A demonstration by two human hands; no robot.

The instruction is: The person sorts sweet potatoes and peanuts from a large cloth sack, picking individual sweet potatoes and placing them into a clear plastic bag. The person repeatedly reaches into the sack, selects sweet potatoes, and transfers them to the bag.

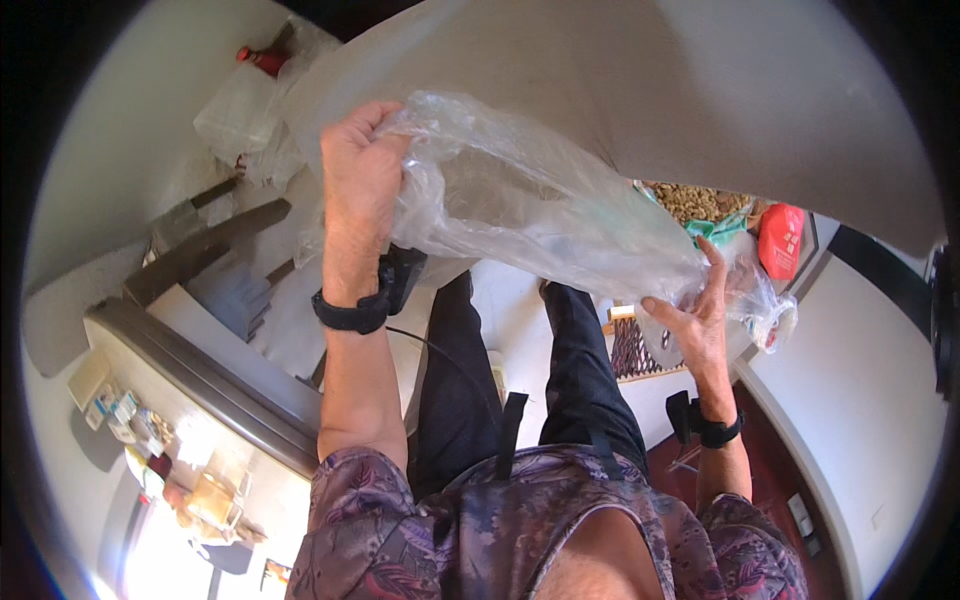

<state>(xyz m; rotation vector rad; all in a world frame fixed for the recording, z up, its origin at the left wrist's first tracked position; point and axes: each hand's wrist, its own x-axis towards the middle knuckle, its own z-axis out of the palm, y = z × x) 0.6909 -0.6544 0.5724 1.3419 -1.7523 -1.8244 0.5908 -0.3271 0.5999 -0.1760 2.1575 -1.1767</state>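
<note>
My left hand (364, 169) is closed around one end of a large clear plastic bag (525, 202), at upper left of centre. The bag stretches slantwise down to my right hand (697, 315). There the film lies bunched in the hand, with thumb and index finger spread apart and the other fingers partly hidden. Beyond the right hand hangs a crumpled tail of clear plastic (772, 322). Just above that hand are a green plastic bag (716, 229) and a heap of small tan pieces, perhaps nuts (690, 201).
A red packet (781, 240) with writing stands right of the heap. Below it lies a patterned slatted item with a light frame (637, 349). A dark wooden rail (202, 247) and more plastic bags (244, 112) are at left. A large pale surface (675, 90) spans the top.
</note>
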